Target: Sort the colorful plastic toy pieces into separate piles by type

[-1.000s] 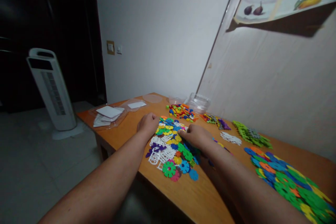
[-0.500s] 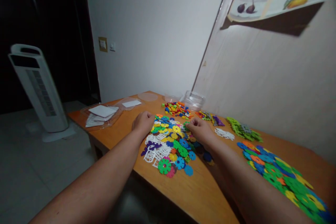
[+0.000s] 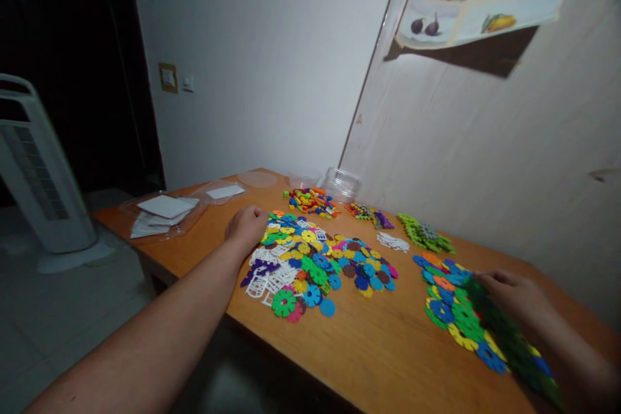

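My left hand (image 3: pixel 246 228) rests closed at the upper left edge of a mixed pile of colourful discs (image 3: pixel 310 259); what it holds, if anything, is hidden. White lattice pieces (image 3: pixel 272 275) and purple pieces (image 3: pixel 259 270) lie at the pile's left side. On the right, my right hand (image 3: pixel 507 291) is over a second pile of larger notched discs (image 3: pixel 451 304). Its fingers are pressed together beside a dark green blurred shape, and what they hold cannot be made out.
Behind the piles lie small bright blocks (image 3: pixel 310 201), clear plastic boxes (image 3: pixel 342 185), light green pieces (image 3: pixel 422 233) and white pieces (image 3: pixel 393 242). A clear tray with white cards (image 3: pixel 165 207) sits at the table's left. A white tower fan (image 3: pixel 43 174) stands beyond.
My right hand has moved right, from the mixed pile to the pile of larger discs. My left hand stays by the mixed pile. The view has turned slightly right.
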A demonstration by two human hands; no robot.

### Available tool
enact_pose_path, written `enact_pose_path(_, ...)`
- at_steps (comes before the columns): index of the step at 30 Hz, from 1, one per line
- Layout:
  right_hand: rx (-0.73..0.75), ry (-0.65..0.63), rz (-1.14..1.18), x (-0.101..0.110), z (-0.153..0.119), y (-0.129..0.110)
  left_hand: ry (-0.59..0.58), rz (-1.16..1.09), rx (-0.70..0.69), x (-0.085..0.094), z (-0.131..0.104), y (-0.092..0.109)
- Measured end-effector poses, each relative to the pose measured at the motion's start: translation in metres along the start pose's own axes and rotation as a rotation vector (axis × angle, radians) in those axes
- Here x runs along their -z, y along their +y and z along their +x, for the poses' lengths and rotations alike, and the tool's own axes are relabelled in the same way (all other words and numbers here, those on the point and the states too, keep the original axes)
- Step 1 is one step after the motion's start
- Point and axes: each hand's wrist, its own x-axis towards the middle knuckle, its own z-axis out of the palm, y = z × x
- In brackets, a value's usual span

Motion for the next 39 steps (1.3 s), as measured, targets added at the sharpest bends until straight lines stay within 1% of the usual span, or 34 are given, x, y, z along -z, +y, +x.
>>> enact_pose_path(1, -0.017, -0.005, -0.074, 0.002, 0.001, 0.007, 0.004, -0.001, 0.002, 0.000, 0.000, 0.000)
enact_pose_path(2, -0.027, -0.012, -0.137, 0.003, 0.001, 0.009, 0.005, -0.002, 0.004, 0.000, 0.000, 0.000)
enact_pose_path(3, -0.019, -0.007, -0.188, 0.003, 0.000, 0.006, 0.002, -0.003, 0.005, 0.000, 0.000, 0.001)
enact_pose_path(5, 0.038, 0.010, -0.225, -0.002, -0.003, -0.014, -0.005, -0.005, 0.015, 0.001, 0.000, 0.001)
enact_pose_path(7, 0.129, -0.029, -0.201, -0.013, -0.009, -0.047, -0.008, -0.004, 0.019, 0.001, -0.001, 0.002)
enact_pose_path(8, 0.195, -0.072, -0.170, -0.020, -0.012, -0.066, -0.006, -0.002, 0.017, 0.002, -0.001, 0.002)
enact_pose_path(9, 0.257, -0.088, -0.140, -0.029, -0.016, -0.086, -0.005, 0.001, 0.012, 0.002, -0.001, 0.002)
enact_pose_path(11, 0.393, -0.150, -0.077, -0.049, -0.023, -0.124, -0.008, 0.004, 0.007, 0.002, -0.001, 0.002)
enact_pose_path(13, 0.514, -0.242, -0.025, -0.070, -0.029, -0.160, -0.013, 0.005, 0.022, 0.002, -0.001, 0.002)
enact_pose_path(16, 0.657, -0.328, -0.004, -0.099, -0.037, -0.207, -0.020, 0.001, 0.022, 0.001, -0.001, 0.001)
enact_pose_path(17, 0.684, -0.361, -0.013, -0.108, -0.039, -0.220, -0.019, -0.002, 0.011, 0.000, -0.001, 0.000)
enact_pose_path(19, 0.686, -0.425, -0.050, -0.124, -0.042, -0.242, -0.014, -0.005, -0.010, 0.000, -0.001, -0.001)
enact_pose_path(21, 0.679, -0.473, -0.071, -0.138, -0.044, -0.258, -0.006, -0.002, -0.008, 0.000, -0.001, -0.001)
enact_pose_path(23, 0.676, -0.503, -0.069, -0.148, -0.045, -0.268, -0.006, 0.003, 0.002, 0.000, -0.002, 0.000)
enact_pose_path(25, 0.658, -0.517, -0.053, -0.156, -0.045, -0.272, -0.012, 0.005, 0.009, 0.001, -0.002, 0.001)
enact_pose_path(29, 0.579, -0.505, 0.027, -0.165, -0.047, -0.273, -0.022, -0.007, 0.005, 0.002, -0.003, 0.001)
enact_pose_path(32, 0.517, -0.509, 0.138, -0.169, -0.047, -0.270, -0.022, -0.009, 0.011, 0.002, -0.004, 0.002)
enact_pose_path(36, 0.409, -0.496, 0.338, -0.167, -0.037, -0.257, -0.029, -0.020, 0.001, 0.004, -0.005, 0.003)
enact_pose_path(39, 0.284, -0.484, 0.454, -0.156, -0.025, -0.240, -0.032, -0.017, 0.006, 0.006, -0.006, 0.005)
